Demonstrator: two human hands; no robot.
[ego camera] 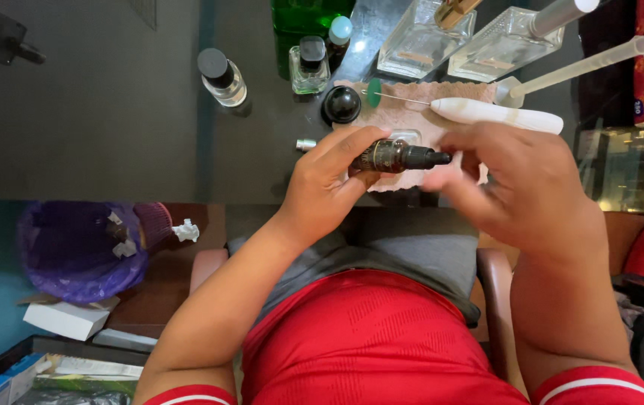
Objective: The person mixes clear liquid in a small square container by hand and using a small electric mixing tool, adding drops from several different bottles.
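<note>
Dark glass covers the table (112, 135), seen from above with the seated person's red shirt (367, 337) filling the lower part of the view. A small dark vial (395, 156) lies on its side just over a pink cloth (427, 101) at the near edge of the table. The left hand (329, 180) has it by the body, thumb beneath and fingers curled closed over the top, so the black cap end points toward the right hand (517, 180) — a hold that looks meant to keep it steady while the other hand works at the neck. The right fingers (453, 180) are bent in close around the cap; they seem to pinch it, though whether they grip or only touch the tip I cannot tell. A white pen-shaped tool (498, 112) rests across the cloth just beyond the right knuckles, within easy reach, and a thin needle with a green hub (374, 93) lies beside it. A round black cap (341, 105) sits at the cloth's left corner, a small silver piece (306, 144) near it. Further back stand clear glass bottles (419, 41), a green bottle (307, 19) and a small black-capped bottle (222, 75) — well apart from the hands. Down on the left, a purple-lined bin (82, 251) sits on the floor.
</note>
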